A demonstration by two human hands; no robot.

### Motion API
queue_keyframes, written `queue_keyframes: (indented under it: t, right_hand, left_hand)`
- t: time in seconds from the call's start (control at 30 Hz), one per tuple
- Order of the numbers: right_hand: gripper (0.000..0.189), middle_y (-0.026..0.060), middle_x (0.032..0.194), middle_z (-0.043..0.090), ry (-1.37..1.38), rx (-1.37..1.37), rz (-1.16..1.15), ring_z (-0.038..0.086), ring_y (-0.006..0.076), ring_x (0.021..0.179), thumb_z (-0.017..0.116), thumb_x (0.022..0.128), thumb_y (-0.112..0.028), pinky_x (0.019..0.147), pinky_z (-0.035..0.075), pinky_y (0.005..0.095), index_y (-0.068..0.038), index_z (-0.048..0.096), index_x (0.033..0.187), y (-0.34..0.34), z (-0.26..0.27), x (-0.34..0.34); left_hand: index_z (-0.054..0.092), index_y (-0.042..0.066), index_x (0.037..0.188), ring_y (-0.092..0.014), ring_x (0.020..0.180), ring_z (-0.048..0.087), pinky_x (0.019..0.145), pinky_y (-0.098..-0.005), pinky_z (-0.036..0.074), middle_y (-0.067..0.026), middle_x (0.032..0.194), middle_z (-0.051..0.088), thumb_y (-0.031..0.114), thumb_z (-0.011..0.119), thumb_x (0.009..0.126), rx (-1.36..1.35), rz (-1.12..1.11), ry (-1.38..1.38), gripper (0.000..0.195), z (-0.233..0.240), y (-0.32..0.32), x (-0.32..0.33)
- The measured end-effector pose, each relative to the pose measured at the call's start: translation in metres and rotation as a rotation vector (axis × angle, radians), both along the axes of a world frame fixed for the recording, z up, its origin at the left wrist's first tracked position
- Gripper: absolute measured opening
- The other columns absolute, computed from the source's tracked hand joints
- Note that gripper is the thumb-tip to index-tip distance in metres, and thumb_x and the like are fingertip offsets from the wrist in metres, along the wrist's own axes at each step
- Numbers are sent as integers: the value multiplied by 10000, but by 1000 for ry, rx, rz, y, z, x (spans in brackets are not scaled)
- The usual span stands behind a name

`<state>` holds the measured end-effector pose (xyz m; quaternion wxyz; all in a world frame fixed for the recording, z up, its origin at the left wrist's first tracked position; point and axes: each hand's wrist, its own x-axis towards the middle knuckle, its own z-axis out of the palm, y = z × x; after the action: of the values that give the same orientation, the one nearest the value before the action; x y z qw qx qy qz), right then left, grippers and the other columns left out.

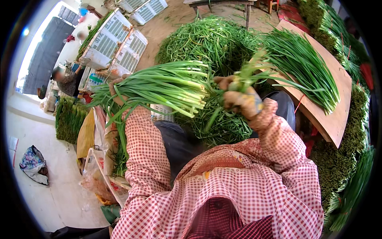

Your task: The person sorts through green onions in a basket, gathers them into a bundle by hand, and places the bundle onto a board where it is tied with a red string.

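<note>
My left hand [118,90] is closed around the leafy part of a thick bunch of long green stalks [167,86], likely garlic chives. Their pale cut-looking ends point right, toward my other hand. In a stained glove, my right hand [243,97] grips a small tuft of green leaves [243,79]; motion blurs it. Some strands hang below that hand. Under and beyond both hands rises a heap of loose green leaves [209,41]. At the right, a neat pile of stalks [301,65] lies on a wooden board [340,80].
White plastic crates [110,38] stand at the upper left, near another person [67,82]. Tied bundles [343,143] are stacked along the right side. A low table [220,3] is beyond the heap. At lower left, a cloth bag [34,165] rests on the floor.
</note>
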<state>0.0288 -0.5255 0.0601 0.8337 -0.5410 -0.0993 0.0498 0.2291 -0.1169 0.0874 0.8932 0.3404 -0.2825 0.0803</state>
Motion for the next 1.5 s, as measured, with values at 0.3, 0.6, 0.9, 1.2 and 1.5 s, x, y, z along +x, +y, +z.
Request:
queue_keyframes:
  t: [0.3,0.6,0.9,1.2,1.5]
  right_hand:
    - [759,261,1455,391,263,766,497,628,422,1041,562,970,-67,873,532,519,-263,154,1579,55,-89,57]
    - [384,279,1055,583,483,1479,961,634,303,992,495,940,1,761,622,392,23,469,1322,56,-111,33]
    - [317,-64,730,528,628,-42,-674,370,63,511,695,886,-385,457,323,250,-95,677,1014,-10,-70,22]
    - [351,116,993,603,107,894,572,599,160,635,539,972,-203,394,435,284,-79,487,1297,18,-87,39]
    - [530,128,1068,682,140,469,269,628,115,630,751,863,-262,442,472,236,-55,540,1303,91,-61,0]
  left_hand:
    - [589,48,992,-226,954,593,910,-403,501,-42,880,598,290,485,1012,-384,-263,-78,265,5,-29,-17]
    - [516,63,1093,-153,851,560,948,-377,459,2,903,539,277,506,1000,-271,-129,-144,234,32,-40,-16]
    - [587,58,959,-142,757,552,857,-352,489,12,799,563,246,548,965,-448,-180,18,192,51,-46,-33]
    - [695,42,969,-257,1017,635,856,-476,552,-115,981,708,294,572,940,-227,-264,7,282,41,-14,-10]
    - [703,113,861,-277,997,622,891,-491,521,-50,883,704,352,571,936,-251,-15,218,283,48,-34,-8]
